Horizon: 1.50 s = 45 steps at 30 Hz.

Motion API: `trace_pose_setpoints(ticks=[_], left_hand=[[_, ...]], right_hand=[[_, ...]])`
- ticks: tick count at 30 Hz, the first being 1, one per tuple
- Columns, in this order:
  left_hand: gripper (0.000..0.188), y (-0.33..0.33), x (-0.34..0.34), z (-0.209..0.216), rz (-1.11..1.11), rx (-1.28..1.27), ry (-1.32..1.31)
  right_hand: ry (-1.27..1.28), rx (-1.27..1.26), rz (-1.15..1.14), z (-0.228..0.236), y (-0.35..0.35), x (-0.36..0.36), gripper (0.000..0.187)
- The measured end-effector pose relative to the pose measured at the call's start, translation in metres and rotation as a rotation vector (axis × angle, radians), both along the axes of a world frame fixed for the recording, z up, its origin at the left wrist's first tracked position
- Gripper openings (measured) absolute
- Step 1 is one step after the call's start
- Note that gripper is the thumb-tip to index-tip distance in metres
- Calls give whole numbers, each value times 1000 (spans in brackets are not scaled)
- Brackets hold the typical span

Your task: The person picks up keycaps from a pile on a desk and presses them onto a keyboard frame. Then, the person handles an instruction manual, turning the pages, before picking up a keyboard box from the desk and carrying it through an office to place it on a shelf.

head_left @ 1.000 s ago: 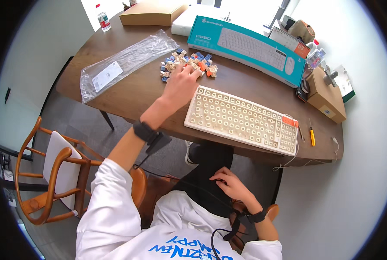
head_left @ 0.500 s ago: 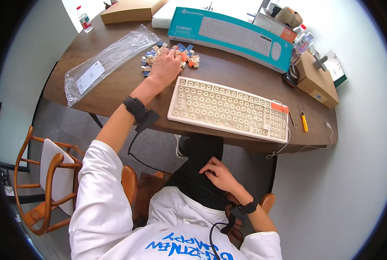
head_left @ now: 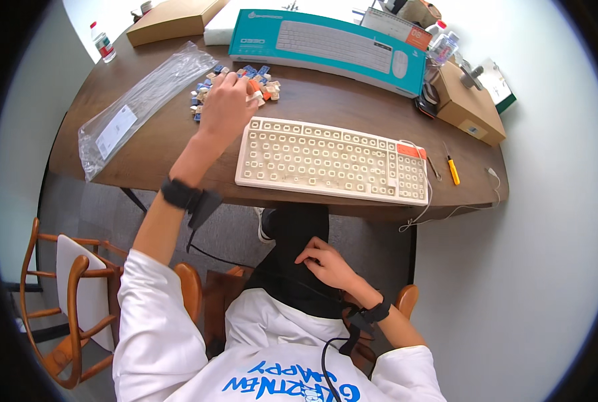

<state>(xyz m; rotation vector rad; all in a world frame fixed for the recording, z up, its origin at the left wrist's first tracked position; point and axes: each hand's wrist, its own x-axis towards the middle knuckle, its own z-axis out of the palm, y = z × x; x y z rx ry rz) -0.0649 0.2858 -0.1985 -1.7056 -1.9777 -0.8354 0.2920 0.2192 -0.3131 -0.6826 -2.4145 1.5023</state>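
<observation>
A pile of loose keycaps (head_left: 269, 92) in white, beige, blue and orange lies on the far left part of the wooden table (head_left: 178, 157). My left hand (head_left: 227, 106) is over it, palm down, fingers bent, with a pale keycap (head_left: 254, 97) that seems pinched by the thumb; the other fingertips are partly hidden. Right of the pile sits a white keyboard (head_left: 332, 161) with its caps off, its key stems bare, and an orange piece at its top right corner. My right hand (head_left: 329, 264) rests on my thigh, holding nothing, with its fingers loosely apart.
A clear plastic bag (head_left: 148, 100) lies left of the pile. Behind stands a teal keyboard box (head_left: 259, 43). A yellow-handled screwdriver (head_left: 453, 171) and a white cable (head_left: 427, 201) are right of the keyboard. Cardboard boxes (head_left: 470, 110), a bottle (head_left: 103, 43) and a chair (head_left: 78, 288) surround this.
The whole view has shifted, moving the table things leftward. My left hand's fingers have drawn together at the keycap pile, and a pale keycap now shows by the thumb. My right hand stays on my thigh.
</observation>
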Motion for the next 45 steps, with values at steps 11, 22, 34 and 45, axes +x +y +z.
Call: trace_pose_setpoints(ticks=[11,22,34,45], left_hand=[[27,-85,172,22,-740,65,-289],[35,-72,225,16,-858,58,-581],[32,-72,252,16,-789,11,-1075],[25,-41,257,7,-713,-154,-1246]], right_hand=[[412,-503,-262,100,49,29,32],[624,-735,-333,127,47,40,32],[876,-395,-486,129,59,63,18],[556,-21,-524,137,84,83,24]])
